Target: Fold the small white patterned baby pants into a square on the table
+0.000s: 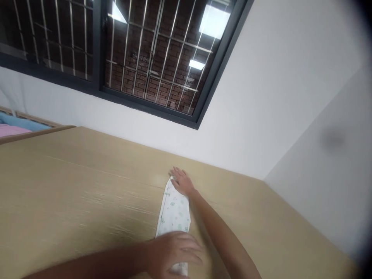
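Note:
A narrow folded white cloth (175,215) with a small green print lies lengthwise on the wooden surface; whether it is a garment I cannot tell. At its far end rests my right hand (182,182), laid flat with the fingers stretched out over the cloth's edge. My left hand (173,252) is over the near part of the cloth, its fingers apart and slightly blurred. It hides some of the fabric, and whether it presses on the cloth or hovers just above is not clear.
The wide wooden surface (87,174) runs back to a white wall (232,116) with a dark-framed barred window (157,54) above it. A wall corner closes the right side. At the far left, blue and pink fabric (17,130) lies behind a wooden rail.

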A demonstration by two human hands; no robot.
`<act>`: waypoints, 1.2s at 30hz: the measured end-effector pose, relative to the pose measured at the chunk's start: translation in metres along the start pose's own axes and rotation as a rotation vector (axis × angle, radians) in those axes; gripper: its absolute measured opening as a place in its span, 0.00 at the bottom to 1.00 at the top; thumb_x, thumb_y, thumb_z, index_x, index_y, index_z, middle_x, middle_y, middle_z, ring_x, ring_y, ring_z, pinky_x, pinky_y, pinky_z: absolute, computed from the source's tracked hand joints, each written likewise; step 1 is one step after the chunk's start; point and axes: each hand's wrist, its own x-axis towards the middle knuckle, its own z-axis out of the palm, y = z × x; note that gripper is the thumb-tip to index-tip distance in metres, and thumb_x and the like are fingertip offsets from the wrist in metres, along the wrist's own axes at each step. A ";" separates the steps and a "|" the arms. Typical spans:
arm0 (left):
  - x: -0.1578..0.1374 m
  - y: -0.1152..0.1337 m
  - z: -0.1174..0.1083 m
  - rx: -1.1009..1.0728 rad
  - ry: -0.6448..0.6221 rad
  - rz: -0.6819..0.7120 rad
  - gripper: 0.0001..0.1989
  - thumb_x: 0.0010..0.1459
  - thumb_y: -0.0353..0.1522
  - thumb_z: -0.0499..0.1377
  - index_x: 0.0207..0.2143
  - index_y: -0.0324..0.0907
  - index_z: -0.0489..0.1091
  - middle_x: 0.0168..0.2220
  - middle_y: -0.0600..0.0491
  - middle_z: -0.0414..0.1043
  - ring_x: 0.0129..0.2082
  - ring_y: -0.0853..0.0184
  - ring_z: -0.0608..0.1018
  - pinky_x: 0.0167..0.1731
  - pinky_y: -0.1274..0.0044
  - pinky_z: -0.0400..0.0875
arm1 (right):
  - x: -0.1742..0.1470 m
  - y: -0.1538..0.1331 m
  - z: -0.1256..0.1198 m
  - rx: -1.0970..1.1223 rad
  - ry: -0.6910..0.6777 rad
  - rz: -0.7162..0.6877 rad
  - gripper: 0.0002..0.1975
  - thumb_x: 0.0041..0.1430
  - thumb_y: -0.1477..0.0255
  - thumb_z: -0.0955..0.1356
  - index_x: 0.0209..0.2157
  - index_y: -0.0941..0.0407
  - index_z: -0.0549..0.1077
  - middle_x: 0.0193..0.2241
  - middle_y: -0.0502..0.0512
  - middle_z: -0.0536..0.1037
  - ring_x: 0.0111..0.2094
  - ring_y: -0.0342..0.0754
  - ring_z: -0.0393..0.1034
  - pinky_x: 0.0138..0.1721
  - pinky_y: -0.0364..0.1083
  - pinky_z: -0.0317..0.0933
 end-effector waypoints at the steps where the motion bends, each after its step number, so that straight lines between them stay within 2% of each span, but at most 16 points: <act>1: -0.002 0.001 0.001 0.008 0.047 -0.038 0.21 0.66 0.43 0.56 0.57 0.44 0.67 0.57 0.45 0.73 0.55 0.58 0.75 0.59 0.67 0.68 | -0.012 -0.009 -0.003 0.032 0.067 -0.024 0.23 0.70 0.65 0.62 0.64 0.52 0.68 0.68 0.61 0.66 0.68 0.57 0.58 0.68 0.61 0.50; 4: -0.006 0.006 0.002 0.144 0.114 -0.113 0.11 0.63 0.41 0.57 0.41 0.44 0.69 0.39 0.47 0.74 0.38 0.61 0.74 0.43 0.66 0.70 | -0.059 -0.037 -0.014 0.180 0.209 -0.087 0.14 0.67 0.70 0.65 0.51 0.52 0.77 0.54 0.61 0.78 0.57 0.56 0.69 0.59 0.58 0.62; 7: -0.011 0.010 -0.002 0.261 0.137 -0.176 0.07 0.64 0.37 0.54 0.33 0.45 0.65 0.32 0.50 0.69 0.33 0.62 0.70 0.37 0.67 0.66 | -0.109 -0.063 -0.029 0.322 0.237 -0.093 0.09 0.65 0.72 0.67 0.42 0.52 0.79 0.45 0.59 0.79 0.49 0.54 0.72 0.54 0.56 0.66; 10: -0.020 0.012 -0.009 0.245 0.163 -0.309 0.08 0.65 0.34 0.54 0.31 0.45 0.64 0.30 0.53 0.69 0.32 0.64 0.70 0.35 0.70 0.64 | -0.155 -0.086 -0.047 0.467 0.174 -0.067 0.09 0.64 0.74 0.67 0.42 0.52 0.79 0.43 0.58 0.79 0.47 0.53 0.73 0.52 0.54 0.67; 12: -0.029 0.013 -0.013 0.199 0.118 -0.376 0.08 0.63 0.36 0.58 0.31 0.45 0.65 0.30 0.55 0.70 0.31 0.65 0.71 0.35 0.72 0.63 | -0.179 -0.099 -0.058 0.584 0.083 -0.069 0.09 0.62 0.74 0.69 0.43 0.51 0.80 0.43 0.57 0.78 0.46 0.52 0.74 0.51 0.52 0.67; 14: -0.038 0.015 -0.016 0.164 0.056 -0.403 0.10 0.59 0.40 0.63 0.33 0.46 0.68 0.33 0.55 0.72 0.33 0.65 0.74 0.35 0.73 0.64 | -0.199 -0.109 -0.064 0.696 -0.027 -0.078 0.09 0.60 0.72 0.72 0.43 0.51 0.81 0.43 0.57 0.78 0.46 0.51 0.74 0.49 0.51 0.68; 16: -0.044 0.017 -0.020 0.142 0.014 -0.416 0.17 0.52 0.46 0.69 0.36 0.46 0.70 0.36 0.55 0.74 0.36 0.63 0.75 0.37 0.73 0.64 | -0.212 -0.116 -0.065 0.758 -0.130 -0.088 0.14 0.55 0.69 0.76 0.45 0.50 0.81 0.45 0.57 0.77 0.47 0.52 0.74 0.51 0.51 0.68; 18: -0.047 0.020 -0.024 0.130 -0.025 -0.427 0.23 0.47 0.49 0.72 0.39 0.47 0.72 0.38 0.55 0.74 0.38 0.62 0.76 0.37 0.73 0.64 | -0.219 -0.119 -0.064 0.770 -0.194 -0.092 0.19 0.52 0.67 0.79 0.47 0.49 0.82 0.47 0.57 0.76 0.51 0.53 0.72 0.54 0.53 0.66; 20: -0.047 0.025 -0.028 0.134 -0.069 -0.433 0.25 0.45 0.48 0.73 0.41 0.48 0.73 0.38 0.55 0.74 0.38 0.62 0.76 0.38 0.73 0.64 | -0.220 -0.121 -0.060 0.772 -0.201 -0.084 0.17 0.54 0.65 0.78 0.46 0.48 0.82 0.47 0.57 0.76 0.51 0.54 0.72 0.55 0.54 0.66; 23: -0.044 0.032 -0.032 0.167 -0.100 -0.446 0.22 0.50 0.47 0.71 0.43 0.48 0.73 0.41 0.53 0.75 0.41 0.60 0.76 0.41 0.71 0.65 | -0.217 -0.124 -0.055 0.776 -0.143 -0.042 0.09 0.61 0.62 0.74 0.42 0.50 0.83 0.43 0.57 0.78 0.45 0.52 0.73 0.47 0.51 0.67; 26: -0.040 0.039 -0.032 0.226 -0.102 -0.478 0.20 0.54 0.46 0.68 0.45 0.47 0.72 0.43 0.51 0.76 0.43 0.58 0.76 0.43 0.69 0.65 | -0.214 -0.126 -0.052 0.757 -0.086 0.021 0.12 0.65 0.60 0.71 0.40 0.53 0.81 0.37 0.56 0.79 0.36 0.49 0.71 0.37 0.47 0.64; 29: -0.039 0.041 -0.032 0.314 -0.110 -0.518 0.11 0.58 0.35 0.63 0.44 0.46 0.72 0.42 0.51 0.76 0.42 0.58 0.76 0.41 0.69 0.65 | -0.214 -0.127 -0.053 0.747 -0.033 0.085 0.14 0.68 0.59 0.68 0.38 0.54 0.79 0.34 0.53 0.77 0.31 0.46 0.68 0.32 0.45 0.60; 32: -0.042 0.040 -0.032 0.349 -0.112 -0.567 0.11 0.57 0.27 0.57 0.42 0.46 0.72 0.40 0.51 0.77 0.40 0.59 0.77 0.38 0.70 0.65 | -0.215 -0.130 -0.060 0.717 -0.013 0.068 0.14 0.66 0.57 0.70 0.41 0.53 0.77 0.36 0.53 0.76 0.34 0.47 0.68 0.36 0.45 0.62; 33: -0.043 0.039 -0.033 0.341 -0.106 -0.584 0.11 0.58 0.26 0.57 0.42 0.45 0.73 0.40 0.51 0.77 0.40 0.59 0.77 0.38 0.71 0.65 | -0.216 -0.132 -0.063 0.695 -0.021 0.028 0.16 0.62 0.56 0.73 0.44 0.53 0.76 0.39 0.54 0.77 0.37 0.49 0.69 0.39 0.46 0.64; 35: -0.046 0.038 -0.033 0.314 -0.089 -0.611 0.10 0.59 0.27 0.56 0.41 0.46 0.73 0.39 0.51 0.78 0.39 0.59 0.78 0.37 0.71 0.66 | -0.217 -0.135 -0.069 0.638 -0.050 -0.079 0.28 0.51 0.55 0.79 0.49 0.52 0.74 0.46 0.57 0.76 0.45 0.53 0.70 0.47 0.50 0.65; 36: -0.046 0.037 -0.034 0.303 -0.082 -0.619 0.10 0.60 0.27 0.56 0.41 0.46 0.74 0.39 0.51 0.79 0.39 0.59 0.79 0.37 0.72 0.66 | -0.218 -0.137 -0.071 0.606 -0.061 -0.120 0.31 0.49 0.57 0.80 0.51 0.52 0.73 0.49 0.58 0.75 0.49 0.55 0.70 0.51 0.51 0.65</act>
